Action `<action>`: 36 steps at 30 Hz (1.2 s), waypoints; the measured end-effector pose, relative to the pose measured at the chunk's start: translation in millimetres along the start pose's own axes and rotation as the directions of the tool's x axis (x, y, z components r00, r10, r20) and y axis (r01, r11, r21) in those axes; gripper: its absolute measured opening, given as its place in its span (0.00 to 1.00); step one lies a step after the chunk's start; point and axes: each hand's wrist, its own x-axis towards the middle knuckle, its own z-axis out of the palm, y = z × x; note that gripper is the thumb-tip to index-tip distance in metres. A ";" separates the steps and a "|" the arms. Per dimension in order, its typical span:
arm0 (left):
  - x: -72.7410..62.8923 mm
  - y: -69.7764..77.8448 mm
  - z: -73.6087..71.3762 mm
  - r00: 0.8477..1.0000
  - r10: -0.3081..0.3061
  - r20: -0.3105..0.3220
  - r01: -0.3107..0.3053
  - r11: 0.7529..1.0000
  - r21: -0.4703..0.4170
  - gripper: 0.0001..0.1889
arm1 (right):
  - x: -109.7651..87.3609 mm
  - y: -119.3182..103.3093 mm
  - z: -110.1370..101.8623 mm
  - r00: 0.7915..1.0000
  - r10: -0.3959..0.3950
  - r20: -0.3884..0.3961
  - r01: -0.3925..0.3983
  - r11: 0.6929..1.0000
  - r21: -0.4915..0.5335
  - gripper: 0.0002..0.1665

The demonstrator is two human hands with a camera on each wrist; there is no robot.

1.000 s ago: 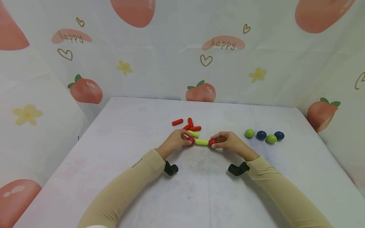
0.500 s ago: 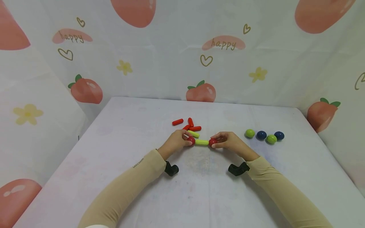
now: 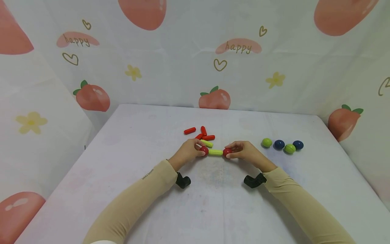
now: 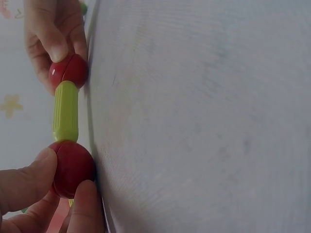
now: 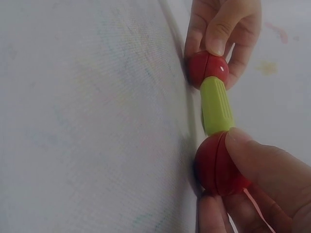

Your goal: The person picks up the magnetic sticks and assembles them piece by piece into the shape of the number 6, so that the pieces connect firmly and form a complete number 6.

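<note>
Both curled hands (image 3: 187, 151) (image 3: 247, 154) each pinch a red ball (image 3: 204, 150) (image 3: 226, 152).

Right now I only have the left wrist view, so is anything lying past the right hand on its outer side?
Observer: Yes, two green balls and two dark blue balls sit in a group on the table, to the right of the right hand.
Operator: And beyond the left hand?
Observer: Four red sticks lie there, the leftmost apart from the others.
Operator: Anything at the wrists?
Observer: Yes, a black attachment juts inward from each sleeve cuff.
</note>
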 end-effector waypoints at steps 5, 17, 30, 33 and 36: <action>3.0 -0.7 0.5 1.000 -0.011 -0.001 0.011 1.000 0.000 0.14 | 0.6 1.5 -0.5 1.000 -0.004 0.007 0.004 1.000 -0.002 0.26; 2.3 -3.0 -1.2 1.000 -0.018 0.013 0.018 1.000 -0.011 0.15 | 1.3 1.4 -0.4 1.000 0.019 0.012 -0.019 1.000 0.009 0.24; 3.1 4.0 -26.5 0.998 -0.028 0.052 0.032 0.997 -0.070 0.16 | 0.4 -0.2 -0.5 1.000 0.022 0.011 -0.022 1.000 0.007 0.25; 5.4 6.9 -38.0 0.999 0.008 0.031 -0.005 0.995 -0.099 0.16 | 0.9 1.0 0.0 1.000 0.024 0.008 -0.024 1.000 0.005 0.25; 8.8 9.2 -46.3 1.000 0.025 -0.010 -0.026 0.994 -0.105 0.16 | 1.9 3.1 -0.1 1.000 0.014 0.008 -0.014 1.000 0.002 0.25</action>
